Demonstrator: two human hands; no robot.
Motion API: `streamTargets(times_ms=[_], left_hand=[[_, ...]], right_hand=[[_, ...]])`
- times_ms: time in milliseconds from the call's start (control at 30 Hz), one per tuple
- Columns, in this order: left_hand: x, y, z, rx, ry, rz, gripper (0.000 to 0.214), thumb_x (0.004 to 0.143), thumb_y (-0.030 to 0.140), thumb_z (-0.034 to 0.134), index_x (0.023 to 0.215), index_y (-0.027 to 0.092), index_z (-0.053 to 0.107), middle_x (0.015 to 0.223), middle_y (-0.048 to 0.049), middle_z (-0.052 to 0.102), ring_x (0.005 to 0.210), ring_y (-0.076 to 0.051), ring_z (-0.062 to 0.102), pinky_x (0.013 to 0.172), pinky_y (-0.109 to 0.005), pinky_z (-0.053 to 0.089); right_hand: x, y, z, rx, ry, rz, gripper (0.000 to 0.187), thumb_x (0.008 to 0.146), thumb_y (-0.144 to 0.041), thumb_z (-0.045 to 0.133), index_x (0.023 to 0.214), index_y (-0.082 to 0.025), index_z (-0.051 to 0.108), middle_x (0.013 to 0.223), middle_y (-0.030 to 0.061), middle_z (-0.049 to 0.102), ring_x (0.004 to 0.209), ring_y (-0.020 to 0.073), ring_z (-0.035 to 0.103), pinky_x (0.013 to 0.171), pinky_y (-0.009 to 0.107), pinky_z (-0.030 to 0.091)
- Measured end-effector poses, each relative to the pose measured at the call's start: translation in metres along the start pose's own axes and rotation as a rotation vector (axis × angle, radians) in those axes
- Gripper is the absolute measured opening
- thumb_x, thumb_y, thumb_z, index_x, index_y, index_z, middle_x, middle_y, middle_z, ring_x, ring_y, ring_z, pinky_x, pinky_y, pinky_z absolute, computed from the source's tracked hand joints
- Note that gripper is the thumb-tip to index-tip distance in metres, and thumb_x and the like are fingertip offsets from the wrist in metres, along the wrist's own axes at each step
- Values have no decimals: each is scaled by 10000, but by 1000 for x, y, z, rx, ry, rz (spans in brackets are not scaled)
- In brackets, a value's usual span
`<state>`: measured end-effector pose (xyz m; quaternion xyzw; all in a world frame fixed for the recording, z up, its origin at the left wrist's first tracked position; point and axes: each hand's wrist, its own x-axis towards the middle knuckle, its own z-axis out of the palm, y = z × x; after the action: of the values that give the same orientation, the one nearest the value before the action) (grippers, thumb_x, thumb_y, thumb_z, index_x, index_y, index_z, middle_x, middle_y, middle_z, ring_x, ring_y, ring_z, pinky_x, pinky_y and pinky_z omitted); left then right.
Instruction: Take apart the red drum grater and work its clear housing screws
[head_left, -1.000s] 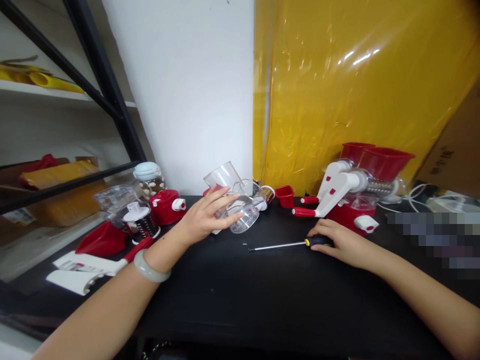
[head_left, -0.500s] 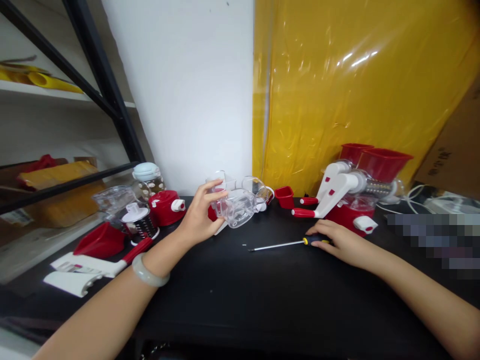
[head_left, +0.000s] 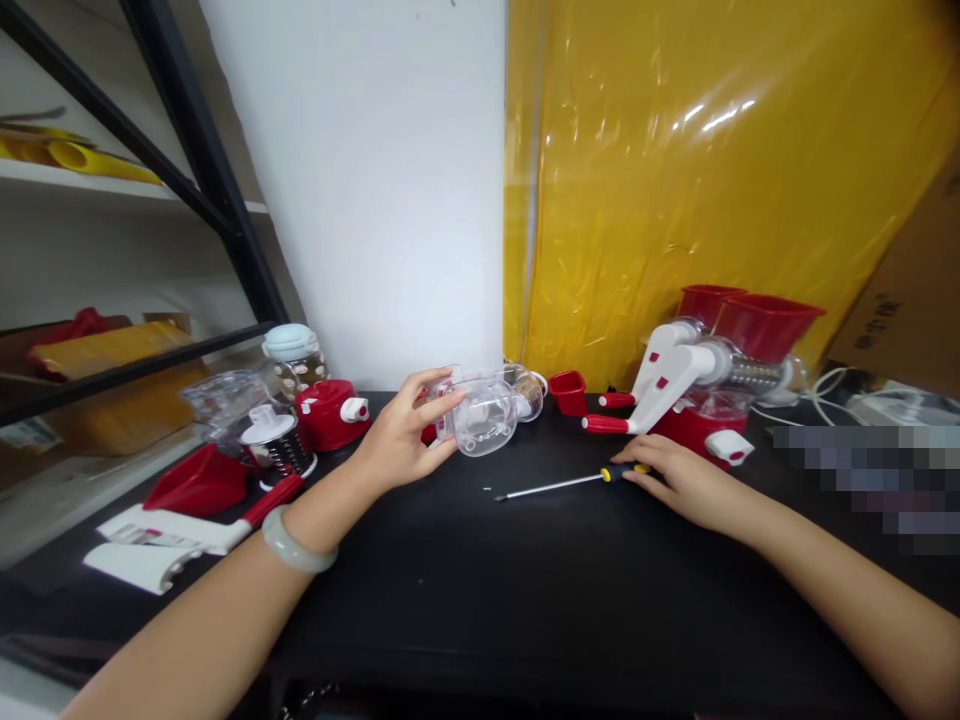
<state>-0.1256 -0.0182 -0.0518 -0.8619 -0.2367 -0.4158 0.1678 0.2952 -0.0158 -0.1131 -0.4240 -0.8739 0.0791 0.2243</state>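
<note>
My left hand grips a clear plastic grater housing between thumb and fingers, tilted just over the black table. Behind it, partly hidden, lie a grater drum and a bit of red plastic. My right hand has its fingers and thumb around the dark blue and yellow handle of a screwdriver. The screwdriver's shaft lies low along the table, tip pointing left. Close to that tip rests a tiny screw.
Assembled red-and-white rotary graters stand at the right, beside a small red pusher. On the left are a red base, a drum grater, a red hopper, a white crank handle and a lidded bottle.
My left hand has turned the clear housing and shifted it slightly right. The screwdriver has moved slightly left and up at its handle, along with my right fingers.
</note>
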Motion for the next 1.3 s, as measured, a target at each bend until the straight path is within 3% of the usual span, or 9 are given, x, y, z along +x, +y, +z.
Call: streamTargets(times_ms=[333, 500, 700, 767, 867, 933, 1033, 1167, 1300], left_hand=[[1, -4, 4, -150, 21, 97, 986, 779, 108, 792, 1556, 403, 262, 1416, -162, 498, 1319, -332, 570, 1024, -569, 539], [1, -9, 7, -190, 55, 160, 1054, 735, 132, 850, 1580, 321, 248, 1370, -188, 519, 1269, -339, 594, 986, -557, 557], [2, -4, 4, -130, 12, 138, 968, 782, 162, 810, 1572, 355, 285, 1373, -171, 536, 1274, -334, 599, 959, -542, 583], [2, 1, 1, -58, -5, 122, 901, 800, 160, 785, 1549, 376, 331, 1394, -164, 516, 1280, -340, 600, 945, -537, 596], [3, 6, -3, 58, -17, 110, 821, 810, 164, 775, 1502, 383, 390, 1428, -161, 480, 1291, -354, 595, 935, -539, 606], [3, 8, -4, 108, -19, 108, 775, 822, 174, 768, 1478, 379, 410, 1437, -162, 469, 1284, -355, 601, 921, -531, 615], [4, 9, -4, 134, -12, 111, 728, 846, 202, 748, 1470, 359, 409, 1416, -168, 481, 1258, -354, 617, 895, -520, 628], [5, 9, -4, 202, -11, 108, 668, 876, 256, 718, 1470, 322, 419, 1370, -180, 512, 1198, -354, 642, 845, -513, 642], [4, 8, -6, 294, -24, 73, 636, 881, 308, 723, 1458, 315, 455, 1340, -170, 531, 1124, -327, 664, 804, -479, 649]], right_hand=[[1, 4, 5, -69, 36, -18, 367, 1008, -401, 499, 1246, -201, 694, 1223, 143, 721, 1162, 277, 681, 1051, 500, 550], [2, 4, 6, -107, 70, -42, 305, 996, -370, 523, 1164, -204, 717, 1181, 132, 731, 1143, 267, 687, 1038, 469, 561], [0, -5, 1, -193, 145, -46, 285, 996, -353, 524, 1129, -204, 728, 1130, 136, 735, 1086, 286, 696, 995, 497, 563], [0, -12, -3, -256, 191, -85, 277, 1000, -329, 513, 1104, -204, 737, 1088, 138, 745, 1045, 298, 699, 952, 518, 563], [7, -31, -14, -307, 267, -252, 236, 995, -271, 530, 1076, -206, 742, 995, 114, 763, 938, 269, 706, 861, 471, 573], [17, -50, -23, -215, 307, -340, 201, 985, -248, 560, 1062, -210, 742, 993, 97, 772, 915, 240, 704, 849, 432, 575], [39, -85, -32, 58, 344, -347, 154, 963, -264, 616, 1016, -237, 758, 950, 66, 781, 905, 204, 713, 850, 378, 576], [71, -122, -21, 578, 426, -88, 78, 841, -309, 750, 855, -247, 795, 895, 51, 788, 861, 206, 723, 795, 364, 586], [88, -134, 9, 746, 478, 13, 225, 807, -433, 766, 885, -225, 799, 932, 76, 805, 863, 226, 746, 763, 390, 629]])
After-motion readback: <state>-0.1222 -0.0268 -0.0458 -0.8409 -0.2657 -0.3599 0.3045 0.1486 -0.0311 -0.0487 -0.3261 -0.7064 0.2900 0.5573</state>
